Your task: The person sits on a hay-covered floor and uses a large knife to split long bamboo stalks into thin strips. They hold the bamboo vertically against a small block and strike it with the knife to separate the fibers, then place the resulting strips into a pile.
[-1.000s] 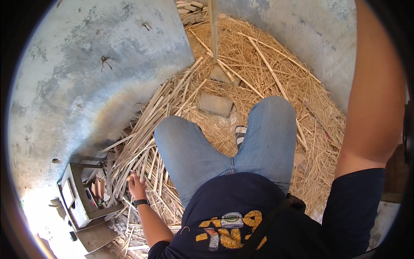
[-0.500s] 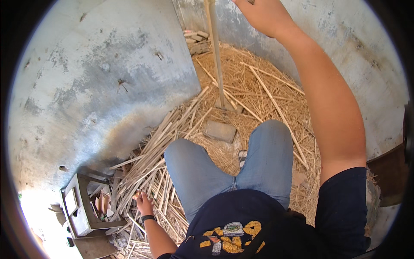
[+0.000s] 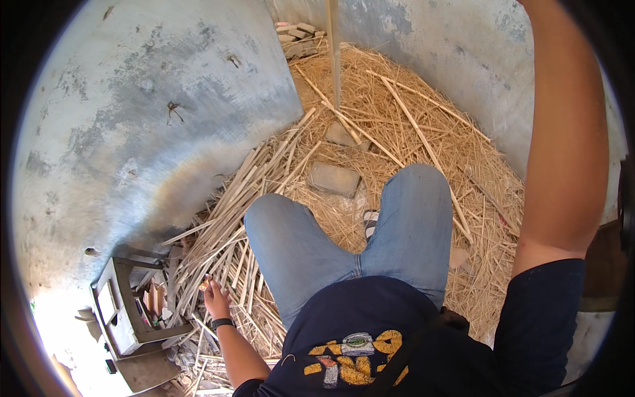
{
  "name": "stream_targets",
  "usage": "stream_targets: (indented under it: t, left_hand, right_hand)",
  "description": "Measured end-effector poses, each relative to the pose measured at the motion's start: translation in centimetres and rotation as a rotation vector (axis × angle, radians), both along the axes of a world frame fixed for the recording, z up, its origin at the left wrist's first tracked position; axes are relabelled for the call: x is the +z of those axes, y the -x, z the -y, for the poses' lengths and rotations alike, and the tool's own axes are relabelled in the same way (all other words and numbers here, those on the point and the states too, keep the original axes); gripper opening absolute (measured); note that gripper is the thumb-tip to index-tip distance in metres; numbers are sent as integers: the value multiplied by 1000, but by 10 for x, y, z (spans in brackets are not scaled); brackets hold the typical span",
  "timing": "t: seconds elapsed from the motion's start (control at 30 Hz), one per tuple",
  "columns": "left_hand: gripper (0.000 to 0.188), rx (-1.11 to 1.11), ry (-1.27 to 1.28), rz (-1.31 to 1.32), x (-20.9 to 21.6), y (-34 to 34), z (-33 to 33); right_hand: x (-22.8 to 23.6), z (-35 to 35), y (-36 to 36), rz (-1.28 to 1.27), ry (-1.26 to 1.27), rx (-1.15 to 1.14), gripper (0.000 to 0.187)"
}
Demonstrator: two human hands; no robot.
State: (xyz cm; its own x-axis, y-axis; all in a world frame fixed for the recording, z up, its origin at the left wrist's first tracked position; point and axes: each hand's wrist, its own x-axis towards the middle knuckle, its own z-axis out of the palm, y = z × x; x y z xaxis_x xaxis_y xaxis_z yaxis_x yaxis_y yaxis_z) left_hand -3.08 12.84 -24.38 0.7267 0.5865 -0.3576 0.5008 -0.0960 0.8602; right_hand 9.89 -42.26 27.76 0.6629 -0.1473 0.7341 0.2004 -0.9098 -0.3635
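Observation:
My left hand [image 3: 217, 301], with a dark band on the wrist, is low on the left above a heap of split bamboo strips [image 3: 228, 228]. Its fingers are closed around a small orange-brown piece [image 3: 204, 285] whose kind I cannot make out. My right forearm [image 3: 569, 126] reaches up along the right side, and the hand lies beyond the top edge. A long bamboo strip [image 3: 333, 59] hangs upright at the top centre, its upper end out of the picture and its lower end over the straw-like shavings [image 3: 383, 86]. What holds it is hidden.
A brick-like block [image 3: 334, 179] lies in front of my knees. Worn grey walls [image 3: 192, 86] curve round the spot. A battered wooden box frame [image 3: 126, 308] with scraps stands lower left. Long loose strips [image 3: 413, 119] cross the shavings, and stacked bricks [image 3: 301, 46] sit at the far end.
My right arm has swung outward to the right, taking the hand out of view. The upright strip's lower end has risen away from the block. My left hand has stayed nearly in place.

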Motion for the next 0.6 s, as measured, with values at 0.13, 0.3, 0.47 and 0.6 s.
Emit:
stream_targets:
  t: [0.13,0.3,0.47,0.6]
  left_hand:
    - [70,63,-10,-28,0,13,-12]
    - [63,-40,-28,-26,-4,-2,-8]
    - [49,46,8,55,0,-4,3]
    - [49,154,-57,28,11,29,-24]
  right_hand:
    - [-74,7,-68,-91,-8,24,39]
    - [-89,7,-71,-109,-48,85,42]
    - [-71,14,-72,15,12,-15,41]
    - [-43,12,-75,-64,-36,70,41]
